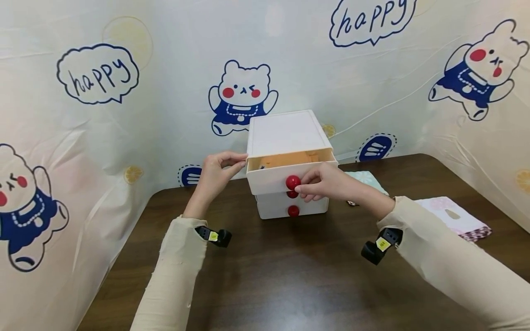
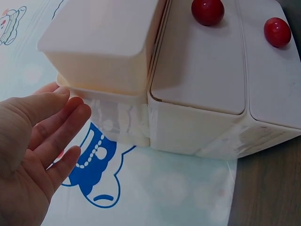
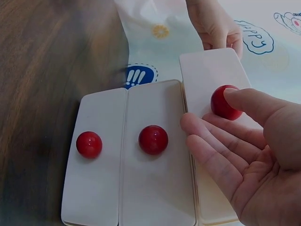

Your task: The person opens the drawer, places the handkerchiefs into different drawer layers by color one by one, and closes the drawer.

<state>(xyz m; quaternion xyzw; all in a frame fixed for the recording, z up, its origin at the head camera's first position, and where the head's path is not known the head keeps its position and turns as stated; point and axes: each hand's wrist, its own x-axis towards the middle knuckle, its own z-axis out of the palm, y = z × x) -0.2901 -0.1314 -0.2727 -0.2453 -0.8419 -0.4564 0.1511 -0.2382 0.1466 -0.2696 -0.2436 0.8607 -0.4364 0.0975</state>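
White cabinet (image 1: 285,131): twelve o'clock on the table (image 1: 290,276).
Top drawer (image 1: 267,182): partly out (I spy something orange (image 1: 285,159) inside); sliding it seems the step.
Left hand (image 1: 217,172): nine o'clock, cabinet's corner; pinching or touching, I can't tell.
Right hand (image 1: 325,181): four o'clock, narrow pinch.
Red knob (image 1: 291,180): pinched there; next wants level guiding, I'd say.

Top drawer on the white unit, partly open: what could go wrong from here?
1. Slip: the right hand holds the top drawer only by a round, shiny red knob, so the hold might slide off.
2. Shift: the left hand grips the white unit at just one front edge, so a hard pull could twist or drag it.
3. Pinch: that hand sits beside the opening; a sudden closing might nip it.
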